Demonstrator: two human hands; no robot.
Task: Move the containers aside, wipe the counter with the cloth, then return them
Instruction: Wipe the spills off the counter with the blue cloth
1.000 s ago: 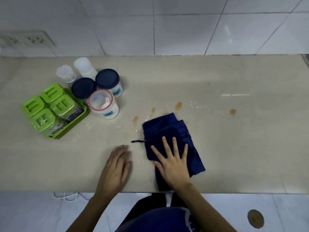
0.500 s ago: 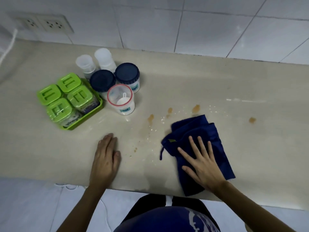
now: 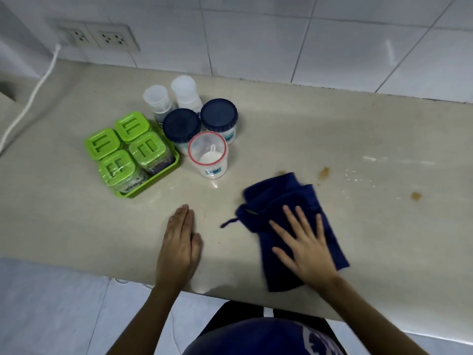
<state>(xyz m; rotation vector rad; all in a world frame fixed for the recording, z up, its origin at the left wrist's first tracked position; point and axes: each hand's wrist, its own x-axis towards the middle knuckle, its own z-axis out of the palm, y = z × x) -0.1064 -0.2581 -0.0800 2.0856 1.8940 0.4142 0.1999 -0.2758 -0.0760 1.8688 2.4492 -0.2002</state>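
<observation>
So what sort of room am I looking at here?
Most likely a home kitchen. A beige stone-look counter runs along a white tiled wall with twin power sockets, and condiment-type containers stand on it, including a green tray of green-lidded jars, one labelled vinegar.

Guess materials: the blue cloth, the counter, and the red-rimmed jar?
Blue cloth: soft woven or terry fabric, matte; it folds and bunches under the right hand. Counter: likely polished stone or a stone-look slab, beige, with faint glare. Red-rimmed jar: translucent plastic, apparently; a white scoop shows inside.
</observation>
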